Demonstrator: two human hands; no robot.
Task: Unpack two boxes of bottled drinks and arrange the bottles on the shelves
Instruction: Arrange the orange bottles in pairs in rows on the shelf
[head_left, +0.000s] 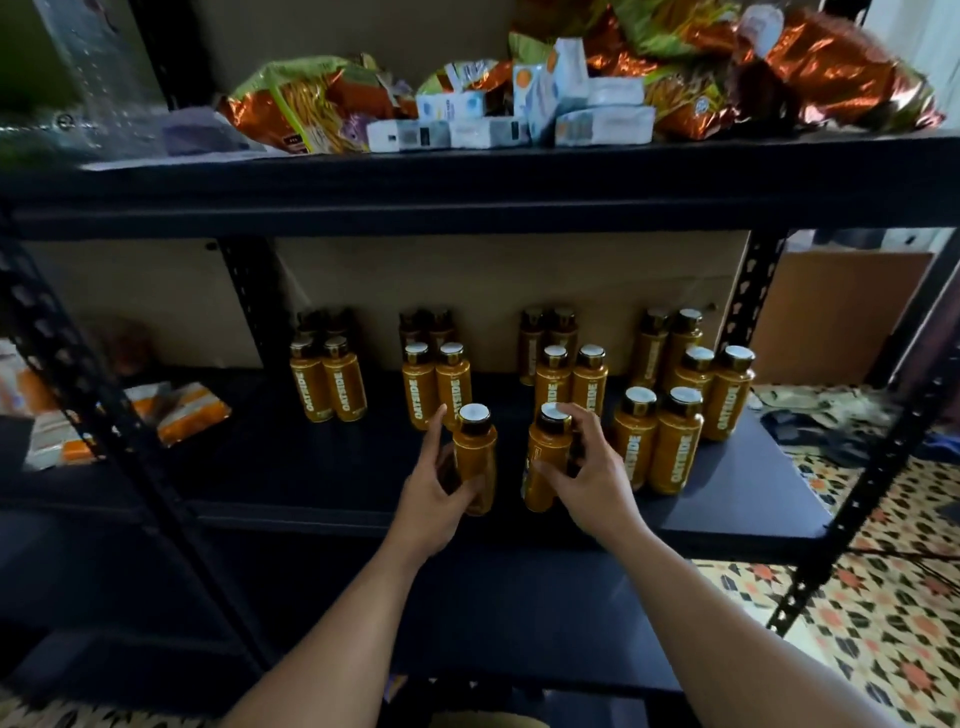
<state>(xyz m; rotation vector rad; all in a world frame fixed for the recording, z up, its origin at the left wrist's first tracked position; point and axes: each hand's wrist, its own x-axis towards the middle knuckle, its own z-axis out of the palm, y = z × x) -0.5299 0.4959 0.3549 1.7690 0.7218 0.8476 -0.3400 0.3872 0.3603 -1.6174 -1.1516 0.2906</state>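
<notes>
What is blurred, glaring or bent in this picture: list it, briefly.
Head view: dim overall, the middle shelf almost black; head view: glare on the foil bags up top; head view: top-left corner smeared, the clear plastic soft; head view: wide-angle bends the left upright; head view: OATSIDE labels on the front bottles read clearly.

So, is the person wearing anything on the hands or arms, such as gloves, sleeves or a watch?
No. The left hand and the right hand are bare: no gloves, and no rings that I can see. The left forearm and right forearm are uncovered down to the picture's edge, with no sleeve, watch or bracelet showing.
</notes>
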